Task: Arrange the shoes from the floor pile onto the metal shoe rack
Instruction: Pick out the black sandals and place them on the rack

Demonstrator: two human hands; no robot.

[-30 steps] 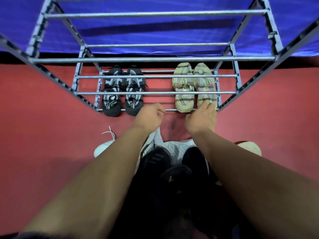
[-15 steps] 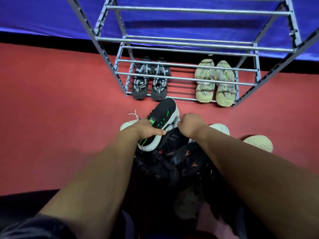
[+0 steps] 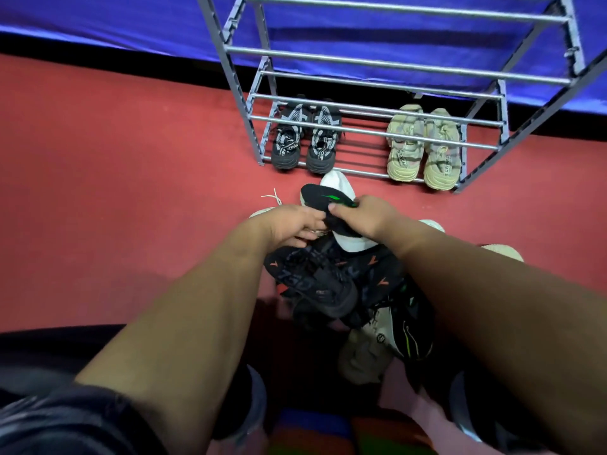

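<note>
Red flooring [image 3: 131, 192] runs up to a blue cloth backdrop [image 3: 98, 14]. On it stands the metal shoe rack [image 3: 377, 55], with a black-and-white pair [image 3: 305, 142] and a beige pair [image 3: 423, 149] already on its bottom rails. Half a second ago your left hand [image 3: 292, 223] alone was lifting the black sneaker with green flashes [image 3: 320, 198] off the floor pile [image 3: 322, 280]. Now your right hand [image 3: 368, 218] has closed on it, thumb over the upper. Your left hand sits against its near end; whether it grips or merely steadies, the view doesn't show. The sneaker hangs just above the pile, short of the rack. You look mid-handover, so placing it on a rail should come next.
</note>
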